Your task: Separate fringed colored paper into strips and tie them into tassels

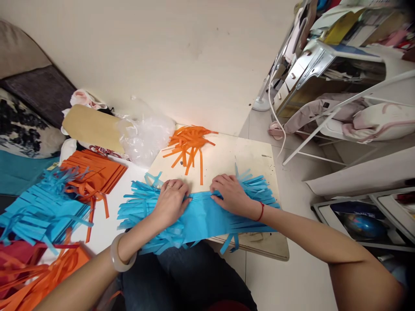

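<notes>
A sheet of blue fringed tissue paper [202, 216] lies across the small cream table in front of me, its middle uncut and both ends cut into strips. My left hand [173, 198] is closed at its far edge, left of the middle, with the fingers curled and the thumb against the paper. On the other side, my right hand [228, 192] pinches the same edge, thumb and fingers bent. A narrow fold seems to run along that edge between the hands. Beyond them sits a bunch of orange paper strips [191, 144].
The cream table [246, 155] stands against a pale wall. To the left are stacked orange fringed paper [100, 170], blue fringed paper [42, 207], more orange strips [55, 276] and a clear plastic bag [145, 134]. A white folding chair [333, 112] and shelves stand to the right.
</notes>
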The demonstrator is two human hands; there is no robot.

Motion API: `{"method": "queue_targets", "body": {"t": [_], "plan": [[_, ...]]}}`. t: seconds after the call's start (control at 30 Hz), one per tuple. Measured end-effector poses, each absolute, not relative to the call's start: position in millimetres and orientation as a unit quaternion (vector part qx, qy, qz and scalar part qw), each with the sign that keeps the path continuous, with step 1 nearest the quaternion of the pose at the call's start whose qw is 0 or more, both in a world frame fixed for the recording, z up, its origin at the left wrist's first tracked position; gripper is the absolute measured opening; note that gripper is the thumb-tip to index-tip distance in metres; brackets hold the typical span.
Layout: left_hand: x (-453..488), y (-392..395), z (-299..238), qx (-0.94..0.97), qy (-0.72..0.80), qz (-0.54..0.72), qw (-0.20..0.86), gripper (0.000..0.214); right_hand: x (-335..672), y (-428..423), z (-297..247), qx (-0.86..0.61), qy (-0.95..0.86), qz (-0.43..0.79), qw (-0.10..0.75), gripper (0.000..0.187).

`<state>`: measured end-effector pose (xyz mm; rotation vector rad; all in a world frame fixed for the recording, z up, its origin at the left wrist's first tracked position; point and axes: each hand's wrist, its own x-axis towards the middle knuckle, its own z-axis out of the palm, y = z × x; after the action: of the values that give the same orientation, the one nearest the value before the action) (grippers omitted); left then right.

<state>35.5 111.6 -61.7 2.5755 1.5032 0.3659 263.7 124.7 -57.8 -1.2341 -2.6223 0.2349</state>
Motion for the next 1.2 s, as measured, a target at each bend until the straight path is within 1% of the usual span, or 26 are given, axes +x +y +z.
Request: {"method": "queue_targets", "body": {"t": [0.07,0.13,0.23,0.3,0.37,0.43,0.47,0.5,0.57,0.6,0.67,0.73,0.8,0.9,1.03,1.1,1.2], "plan": [[38.1,109.4,-60.9,0.871,0.467,0.143,0.042,0.012,262.4,124.1,-55.7,-0.363,-0.924,0.024,0.122,0.013],[42.8,105.9,-59.9,0.891,0.429,0.149,0.003,0.018,260.0,124.3,-57.1,-0.305,-0.943,-0.035,0.125,0.014],[53.5,100.6,-58.7,0.904,0.403,0.132,-0.048,0.018,253.1,126.5,-64.0,-0.258,-0.954,-0.105,0.115,0.025],[61.5,99.0,-57.7,0.904,0.404,0.123,-0.069,0.019,247.4,128.4,-66.3,-0.242,-0.956,-0.122,0.111,0.029],[67.5,100.0,-54.7,0.902,0.407,0.113,-0.092,0.022,243.4,130.3,-61.1,-0.244,-0.957,-0.108,0.114,0.029],[69.2,103.8,-48.0,0.901,0.403,0.113,-0.118,0.025,243.6,133.9,-45.8,-0.276,-0.951,-0.056,0.126,0.025],[68.4,106.6,-42.9,0.900,0.398,0.124,-0.129,0.025,245.5,136.9,-34.7,-0.307,-0.942,-0.010,0.137,0.021],[66.5,110.0,-36.7,0.899,0.389,0.144,-0.137,0.025,248.5,140.9,-22.1,-0.343,-0.926,0.056,0.150,0.019],[60.9,118.2,-22.4,0.895,0.368,0.202,-0.151,0.026,256.2,151.8,4.0,-0.392,-0.877,0.231,0.156,0.025],[57.9,122.7,-14.9,0.892,0.355,0.231,-0.156,0.026,259.9,158.1,15.8,-0.390,-0.849,0.327,0.141,0.030],[52.7,131.9,-0.9,0.887,0.328,0.282,-0.161,0.025,265.0,170.0,33.0,-0.333,-0.801,0.488,0.094,0.038],[49.0,140.8,10.6,0.884,0.303,0.321,-0.156,0.024,265.9,178.7,40.5,-0.275,-0.762,0.581,0.083,0.040],[46.7,148.6,19.3,0.882,0.292,0.340,-0.146,0.023,264.1,183.1,41.1,-0.256,-0.736,0.614,0.127,0.037],[45.5,157.4,28.8,0.876,0.306,0.348,-0.130,0.022,260.6,184.2,41.4,-0.275,-0.725,0.596,0.210,0.030],[49.7,162.0,39.2,0.808,0.380,0.437,-0.107,0.018,255.2,182.9,53.1,-0.295,-0.730,0.561,0.254,0.025],[53.2,161.6,43.7,0.757,0.424,0.493,-0.058,0.015,250.2,182.8,59.2,-0.297,-0.731,0.547,0.281,0.024],[56.7,159.7,46.9,0.693,0.454,0.556,0.060,0.014,239.4,182.1,62.2,-0.285,-0.719,0.547,0.320,0.024]]}}
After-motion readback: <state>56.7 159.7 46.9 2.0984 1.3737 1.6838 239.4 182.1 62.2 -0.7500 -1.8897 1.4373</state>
